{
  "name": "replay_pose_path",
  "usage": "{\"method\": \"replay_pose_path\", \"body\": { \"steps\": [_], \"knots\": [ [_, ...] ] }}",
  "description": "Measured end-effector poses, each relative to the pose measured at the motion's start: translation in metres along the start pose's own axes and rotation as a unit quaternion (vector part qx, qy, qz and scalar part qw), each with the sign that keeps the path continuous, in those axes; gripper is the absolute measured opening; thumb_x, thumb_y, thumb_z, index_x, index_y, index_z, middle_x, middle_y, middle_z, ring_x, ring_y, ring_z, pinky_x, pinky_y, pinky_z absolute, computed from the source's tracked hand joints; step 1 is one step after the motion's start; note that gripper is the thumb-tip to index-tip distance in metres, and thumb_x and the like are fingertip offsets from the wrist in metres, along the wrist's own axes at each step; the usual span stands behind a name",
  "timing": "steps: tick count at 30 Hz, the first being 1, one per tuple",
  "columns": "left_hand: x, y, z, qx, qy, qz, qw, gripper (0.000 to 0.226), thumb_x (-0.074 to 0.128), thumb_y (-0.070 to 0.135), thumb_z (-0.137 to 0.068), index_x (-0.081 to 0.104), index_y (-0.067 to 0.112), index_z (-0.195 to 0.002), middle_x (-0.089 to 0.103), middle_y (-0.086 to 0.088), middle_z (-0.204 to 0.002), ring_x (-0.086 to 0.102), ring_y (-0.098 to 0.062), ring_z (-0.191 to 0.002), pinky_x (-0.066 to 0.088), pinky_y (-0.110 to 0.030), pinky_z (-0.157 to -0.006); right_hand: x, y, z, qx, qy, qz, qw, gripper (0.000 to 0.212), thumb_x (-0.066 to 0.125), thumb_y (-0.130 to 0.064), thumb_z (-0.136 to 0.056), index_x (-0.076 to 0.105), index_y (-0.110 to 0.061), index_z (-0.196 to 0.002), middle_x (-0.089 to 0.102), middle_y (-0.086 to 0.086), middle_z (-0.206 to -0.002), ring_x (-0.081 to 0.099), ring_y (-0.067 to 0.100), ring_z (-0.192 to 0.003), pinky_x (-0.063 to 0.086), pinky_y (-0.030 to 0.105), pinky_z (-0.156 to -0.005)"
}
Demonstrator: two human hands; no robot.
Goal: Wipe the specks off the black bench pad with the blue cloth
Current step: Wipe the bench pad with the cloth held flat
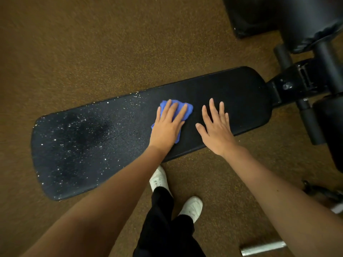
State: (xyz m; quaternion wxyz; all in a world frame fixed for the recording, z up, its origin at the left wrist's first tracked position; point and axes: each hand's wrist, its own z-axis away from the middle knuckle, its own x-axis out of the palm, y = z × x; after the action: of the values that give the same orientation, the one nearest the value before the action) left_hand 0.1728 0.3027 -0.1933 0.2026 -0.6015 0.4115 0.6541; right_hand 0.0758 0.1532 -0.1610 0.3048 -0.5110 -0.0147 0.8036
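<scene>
A long black bench pad (232,93) runs from lower left to upper right across the view. Many white specks (78,138) cover its left half, while the right half looks dark and plain. My left hand (168,125) lies flat on the crumpled blue cloth (186,110), pressing it onto the middle of the pad. To the right, my right hand (215,127) rests flat on the bare pad with fingers spread, holding nothing.
The bench's black frame joint (297,80) and round foam rollers (313,127) stand at the right. A second black pad (304,21) fills the top right. My white shoes (192,207) stand on the brown speckled floor below the pad. A metal bar end (263,248) lies at bottom right.
</scene>
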Motion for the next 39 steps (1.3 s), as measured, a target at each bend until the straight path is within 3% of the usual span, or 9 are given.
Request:
{"method": "replay_pose_path", "body": {
  "steps": [3,5,10,13,16,20,24,35,39],
  "knots": [
    [-0.003,-0.022,-0.010,0.057,-0.007,-0.018,0.998,0.045,0.037,0.026,-0.094,0.047,0.009,-0.134,0.053,-0.022,-0.127,0.043,-0.039,-0.126,0.032,-0.055,-0.102,-0.003,-0.004,0.000,0.011,-0.002,-0.004,1.000,0.061,0.025,-0.044,-0.099,0.001,-0.020,-0.150,-0.021,0.003,-0.155,-0.025,0.026,-0.140,-0.011,0.042,-0.112],
    [-0.003,-0.028,-0.024,0.000,-0.001,-0.013,1.000,0.045,0.038,0.024,-0.093,0.049,0.006,-0.132,0.053,-0.024,-0.126,0.044,-0.042,-0.124,0.034,-0.057,-0.100,-0.004,-0.004,0.000,0.013,-0.003,-0.005,1.000,0.061,0.024,-0.045,-0.099,0.001,-0.020,-0.149,-0.021,0.003,-0.155,-0.025,0.026,-0.140,-0.011,0.042,-0.112],
    [-0.003,-0.013,-0.041,-0.170,0.012,0.049,0.984,0.045,0.043,0.014,-0.096,0.037,0.007,-0.140,0.043,-0.024,-0.136,0.029,-0.041,-0.134,0.020,-0.053,-0.111,-0.003,-0.006,-0.001,0.019,-0.001,-0.004,1.000,0.061,0.024,-0.045,-0.098,0.002,-0.019,-0.149,-0.020,0.003,-0.156,-0.024,0.025,-0.140,-0.010,0.042,-0.112],
    [0.000,-0.002,-0.011,-0.053,0.003,0.023,0.998,0.052,0.056,0.007,-0.087,0.040,0.006,-0.137,0.049,-0.026,-0.130,0.039,-0.044,-0.127,0.030,-0.058,-0.102,-0.003,-0.008,-0.001,0.026,-0.002,-0.005,1.000,0.061,0.025,-0.045,-0.098,0.002,-0.020,-0.149,-0.020,0.002,-0.155,-0.024,0.025,-0.140,-0.010,0.042,-0.112],
    [-0.003,-0.020,-0.003,0.013,-0.015,0.005,1.000,0.046,0.044,0.020,-0.091,0.041,0.009,-0.135,0.051,-0.021,-0.128,0.043,-0.039,-0.125,0.037,-0.052,-0.100,-0.005,-0.010,-0.002,0.035,-0.007,-0.007,0.999,0.062,0.025,-0.045,-0.098,0.001,-0.020,-0.149,-0.021,0.002,-0.155,-0.025,0.025,-0.140,-0.010,0.042,-0.112],
    [-0.009,-0.035,-0.039,-0.093,0.002,0.010,0.996,0.048,0.035,0.023,-0.092,0.045,0.004,-0.134,0.052,-0.025,-0.124,0.046,-0.042,-0.121,0.039,-0.054,-0.099,-0.006,-0.010,0.000,0.028,-0.006,-0.011,1.000,0.062,0.025,-0.045,-0.098,0.001,-0.020,-0.149,-0.022,0.001,-0.155,-0.026,0.024,-0.139,-0.011,0.042,-0.112],
    [-0.017,-0.043,-0.068,-0.199,-0.018,0.021,0.980,0.046,0.035,0.020,-0.099,0.029,0.010,-0.144,0.040,-0.019,-0.135,0.035,-0.034,-0.126,0.026,-0.040,-0.106,-0.005,-0.012,0.000,0.031,-0.003,-0.020,0.999,0.062,0.027,-0.044,-0.099,0.002,-0.019,-0.149,-0.020,0.003,-0.155,-0.026,0.026,-0.139,-0.010,0.043,-0.112],
    [-0.012,-0.040,-0.026,-0.076,-0.023,-0.017,0.997,0.046,0.036,0.020,-0.093,0.043,0.004,-0.136,0.053,-0.024,-0.122,0.046,-0.042,-0.120,0.039,-0.054,-0.101,-0.007,-0.015,-0.002,0.044,-0.018,-0.013,0.999,0.063,0.025,-0.046,-0.098,0.000,-0.020,-0.149,-0.024,0.002,-0.154,-0.027,0.026,-0.138,-0.011,0.043,-0.111],
    [-0.014,-0.045,-0.060,-0.154,-0.025,-0.005,0.988,0.045,0.037,0.018,-0.099,0.032,0.007,-0.142,0.045,-0.021,-0.130,0.039,-0.036,-0.123,0.027,-0.046,-0.108,-0.007,-0.015,-0.001,0.044,-0.018,-0.012,0.999,0.063,0.025,-0.046,-0.098,0.000,-0.020,-0.149,-0.023,0.002,-0.154,-0.027,0.026,-0.139,-0.010,0.043,-0.112]
  ]
}}
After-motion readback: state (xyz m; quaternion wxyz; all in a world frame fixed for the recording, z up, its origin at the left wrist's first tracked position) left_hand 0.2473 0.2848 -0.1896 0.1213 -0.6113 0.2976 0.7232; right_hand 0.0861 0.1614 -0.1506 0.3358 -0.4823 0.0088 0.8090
